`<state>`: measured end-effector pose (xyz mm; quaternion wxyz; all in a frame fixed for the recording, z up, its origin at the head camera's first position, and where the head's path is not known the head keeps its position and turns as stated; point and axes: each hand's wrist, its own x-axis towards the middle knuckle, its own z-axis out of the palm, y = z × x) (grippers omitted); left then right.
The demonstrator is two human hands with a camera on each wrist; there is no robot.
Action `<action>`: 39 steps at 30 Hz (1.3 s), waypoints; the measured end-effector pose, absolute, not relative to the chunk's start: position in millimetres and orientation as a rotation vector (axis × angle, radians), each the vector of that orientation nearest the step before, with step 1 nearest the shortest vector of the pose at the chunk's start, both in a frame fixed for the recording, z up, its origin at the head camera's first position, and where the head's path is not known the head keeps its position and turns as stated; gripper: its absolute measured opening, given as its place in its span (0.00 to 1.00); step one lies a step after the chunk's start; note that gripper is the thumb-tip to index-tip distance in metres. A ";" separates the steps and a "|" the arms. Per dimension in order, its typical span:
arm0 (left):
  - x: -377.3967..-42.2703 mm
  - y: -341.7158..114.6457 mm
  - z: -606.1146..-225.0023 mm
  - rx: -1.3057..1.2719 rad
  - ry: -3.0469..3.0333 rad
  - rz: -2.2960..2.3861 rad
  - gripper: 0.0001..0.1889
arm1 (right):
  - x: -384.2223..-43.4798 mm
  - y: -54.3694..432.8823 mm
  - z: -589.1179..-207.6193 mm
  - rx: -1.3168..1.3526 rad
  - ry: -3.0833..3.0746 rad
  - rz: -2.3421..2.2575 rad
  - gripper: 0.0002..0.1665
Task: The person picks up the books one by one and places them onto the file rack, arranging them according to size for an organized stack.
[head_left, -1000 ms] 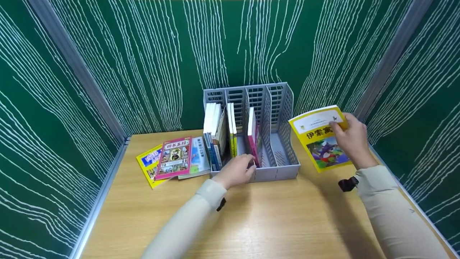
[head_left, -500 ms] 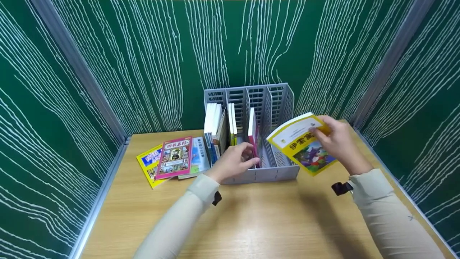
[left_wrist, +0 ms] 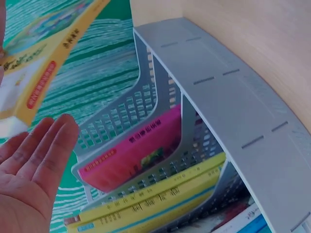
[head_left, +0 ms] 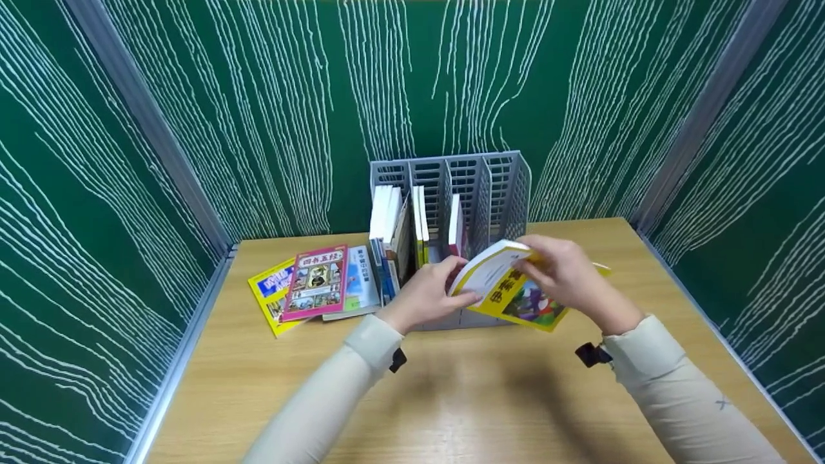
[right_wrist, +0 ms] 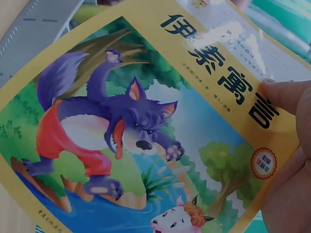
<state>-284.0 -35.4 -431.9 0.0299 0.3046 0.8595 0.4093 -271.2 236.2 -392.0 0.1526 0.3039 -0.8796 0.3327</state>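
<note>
My right hand (head_left: 567, 274) pinches a yellow storybook (right_wrist: 131, 121) by its top corner, thumb on the cover, which shows a purple wolf. The book is tilted in front of the grey file rack (head_left: 509, 180), hiding part of its right side. My left hand (left_wrist: 34, 170) has its fingers extended, close to the book's spine (left_wrist: 43, 87); a small gap shows between them in the left wrist view. Below it in the rack stand a pink book (left_wrist: 136, 150) and yellow books (left_wrist: 160, 194) in separate compartments.
White-edged books (head_left: 385, 216) fill the leftmost compartment. Left of the rack, a pink comic book (head_left: 316, 280) overlaps a yellow book (head_left: 267, 283) and a light blue book (head_left: 362, 277) on the wooden table (head_left: 451, 399). A yellow edge (head_left: 602, 269) shows behind my right hand.
My right hand has brought the yellow storybook leftward and down, from right of the rack to its front. My left hand has stayed near the rack, its fingers now by the book.
</note>
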 end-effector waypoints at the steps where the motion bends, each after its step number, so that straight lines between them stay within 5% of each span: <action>1: -283.1 -34.1 -432.3 0.958 2.655 1.252 0.26 | -269.6 233.9 -393.5 0.892 -2.526 0.939 0.15; 25: -277.1 -33.5 -443.2 1.226 2.647 1.225 0.19 | -266.0 220.8 -407.8 1.084 -2.541 1.025 0.17; 32: -277.2 -41.8 -434.2 1.136 2.709 1.330 0.19 | -279.2 233.0 -407.3 0.879 -2.540 1.032 0.41; 39: -280.1 -51.3 -412.5 0.947 2.850 1.354 0.19 | -298.0 254.3 -426.6 0.613 -2.401 1.188 0.40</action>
